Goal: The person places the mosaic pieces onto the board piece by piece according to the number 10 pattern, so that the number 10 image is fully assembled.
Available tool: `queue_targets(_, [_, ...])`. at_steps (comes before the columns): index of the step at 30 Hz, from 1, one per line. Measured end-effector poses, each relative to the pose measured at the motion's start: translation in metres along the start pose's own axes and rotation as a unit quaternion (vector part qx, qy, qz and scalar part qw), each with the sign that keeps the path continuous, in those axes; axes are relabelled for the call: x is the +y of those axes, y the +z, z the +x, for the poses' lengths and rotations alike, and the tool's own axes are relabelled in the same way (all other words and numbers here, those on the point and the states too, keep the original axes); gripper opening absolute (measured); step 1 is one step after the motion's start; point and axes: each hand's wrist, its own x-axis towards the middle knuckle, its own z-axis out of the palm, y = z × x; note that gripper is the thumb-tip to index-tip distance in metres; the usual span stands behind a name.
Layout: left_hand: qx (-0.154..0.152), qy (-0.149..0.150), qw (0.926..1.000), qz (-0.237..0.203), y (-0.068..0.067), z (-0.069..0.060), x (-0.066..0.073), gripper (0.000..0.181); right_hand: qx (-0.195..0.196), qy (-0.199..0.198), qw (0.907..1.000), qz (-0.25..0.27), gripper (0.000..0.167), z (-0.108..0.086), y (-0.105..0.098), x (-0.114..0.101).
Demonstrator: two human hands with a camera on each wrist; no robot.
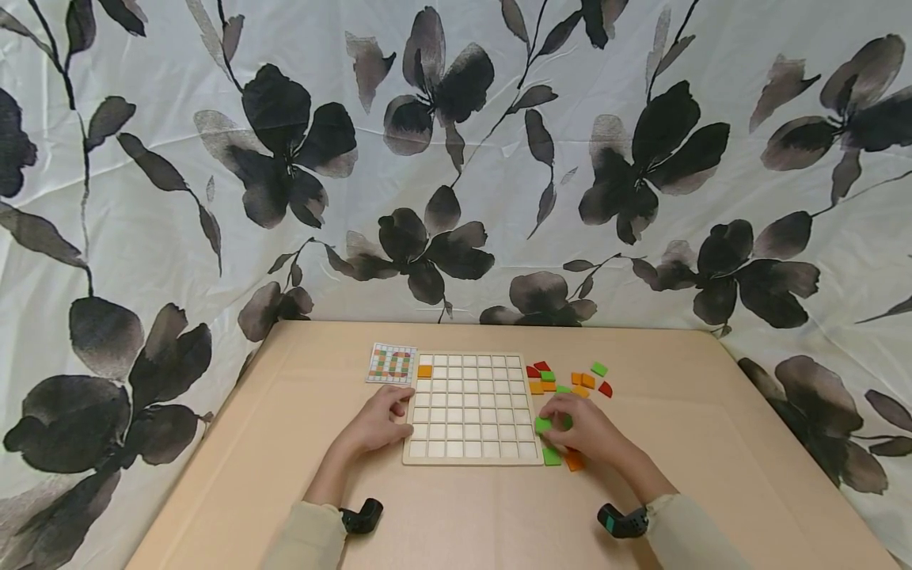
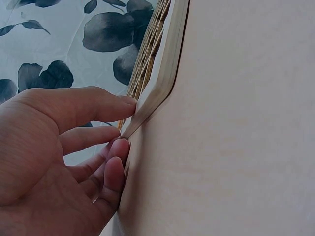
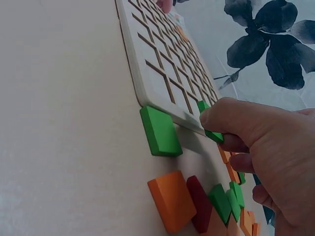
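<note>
A pale wooden grid board [image 1: 473, 461] lies on the table with an orange square [image 1: 424, 371] in its top-left cell. My left hand [image 1: 378, 419] touches the board's left edge, thumb and fingertips against the rim in the left wrist view. My right hand [image 1: 587, 427] pinches a green piece [image 3: 210, 123] between thumb and fingers, just above the board's right edge. Near the board's corner a green block [image 3: 161, 132] lies on the table, with an orange block [image 3: 172, 201] and a dark red piece [image 3: 199, 204] close by.
A small card with a coloured grid pattern [image 1: 391, 364] lies at the board's upper left. Several red, green and orange pieces [image 1: 587, 381] are scattered right of the board. A floral cloth [image 1: 456, 158] hangs behind the table [image 1: 456, 514].
</note>
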Motion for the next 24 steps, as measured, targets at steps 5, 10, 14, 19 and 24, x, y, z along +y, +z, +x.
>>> queue_targets(5, [0.0,0.001,1.0,0.005,0.0,0.0,0.001,0.066,-0.001,-0.002,1.0,0.009,0.02,0.005,0.001,-0.005])
queue_targets(10, [0.003,0.001,1.0,0.009,0.0,-0.001,0.001,0.066,0.001,-0.019,0.9998,0.004,0.02,0.01,0.001,-0.01])
queue_targets(14, [0.003,0.003,0.9999,0.01,0.0,-0.001,0.001,0.066,0.002,-0.045,0.999,0.002,0.02,0.014,0.002,-0.013])
queue_targets(19, [0.002,-0.001,0.9999,0.013,0.0,-0.001,0.002,0.067,0.006,-0.064,0.9979,-0.005,0.019,0.02,0.004,-0.017])
queue_targets(24, [0.004,-0.002,0.9999,0.01,0.0,-0.001,0.003,0.066,0.001,-0.051,0.9987,-0.003,0.018,0.027,0.006,-0.022])
